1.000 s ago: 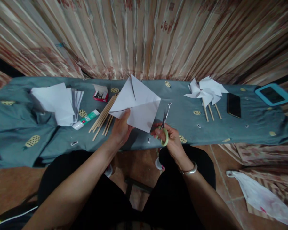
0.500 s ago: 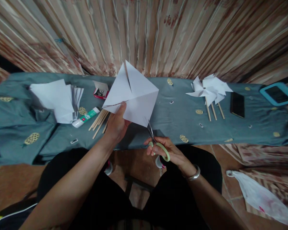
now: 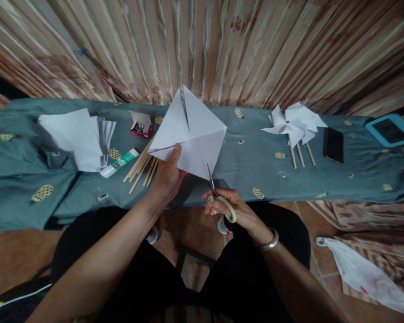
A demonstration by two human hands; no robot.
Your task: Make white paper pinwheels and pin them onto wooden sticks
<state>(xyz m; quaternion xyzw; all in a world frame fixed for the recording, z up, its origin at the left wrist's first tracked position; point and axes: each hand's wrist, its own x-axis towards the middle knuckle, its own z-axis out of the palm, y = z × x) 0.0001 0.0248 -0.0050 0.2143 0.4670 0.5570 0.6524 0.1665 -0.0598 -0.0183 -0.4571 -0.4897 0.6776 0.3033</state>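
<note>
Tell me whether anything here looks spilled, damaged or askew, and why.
Nothing looks spilled. The paper stack at the left is askew: its sheets fan out unevenly instead of lining up. The red box stands open, its metal pieces contained. Slits in the held paper look like deliberate cuts, not damage.

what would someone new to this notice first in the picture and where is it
Probably the bright sheet of white paper in the middle, slit at its top and left corners and held in the left grip, with green-handled scissors in the right grip at its lower corner. Next, likely the paper pinwheels on wooden sticks, over to the right.
</note>
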